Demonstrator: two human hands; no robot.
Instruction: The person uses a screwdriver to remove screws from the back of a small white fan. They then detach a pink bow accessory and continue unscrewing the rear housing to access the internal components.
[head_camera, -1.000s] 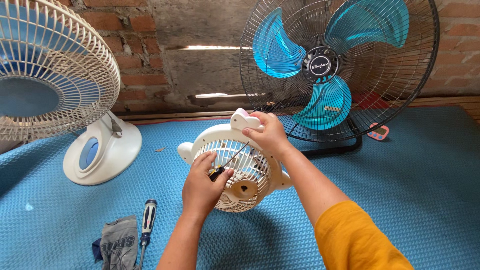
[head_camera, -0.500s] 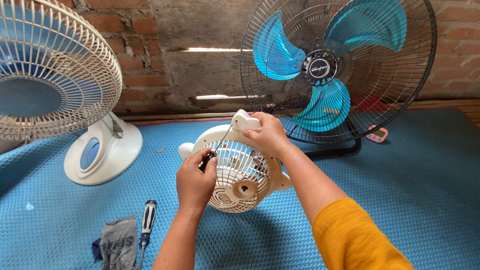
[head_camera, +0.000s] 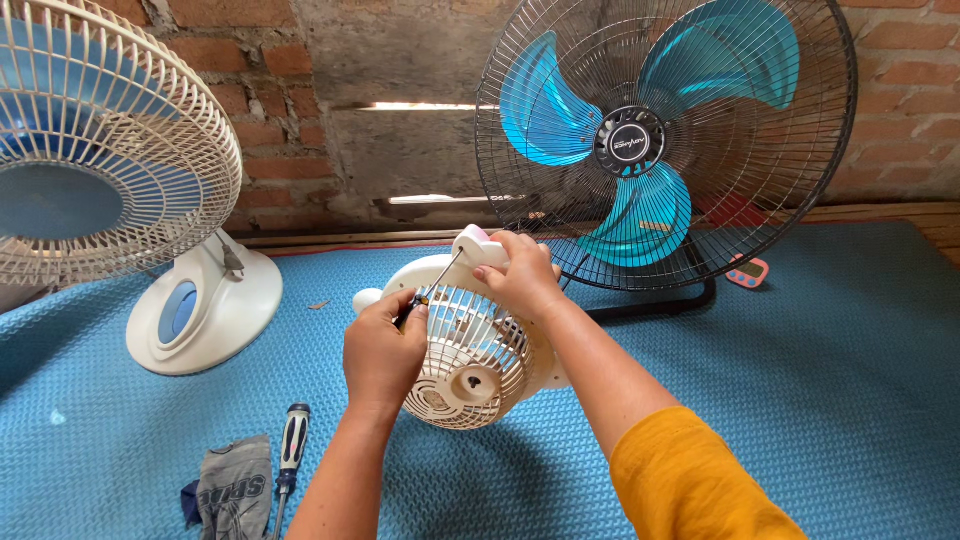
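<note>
Left hand (head_camera: 383, 352): closed around screwdriver (head_camera: 432, 286), tip at small fan (head_camera: 470, 345) rim.
Right hand (head_camera: 518, 276): gripping fan top.
Label: round black hub badge on black fan (head_camera: 628, 141) behind.
Nearby: spare screwdriver (head_camera: 291, 447), grey cloth (head_camera: 236, 487).

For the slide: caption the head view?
Left hand drives screwdriver into small white fan; right hand steadies it.

Single head-worn view, angled down and forward, close over the blue mat (head_camera: 800, 400).

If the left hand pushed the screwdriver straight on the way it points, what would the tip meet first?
Most likely the top ear-shaped lug of the small white fan; the left hand aims the screwdriver up at it, though depth is unclear.
</note>
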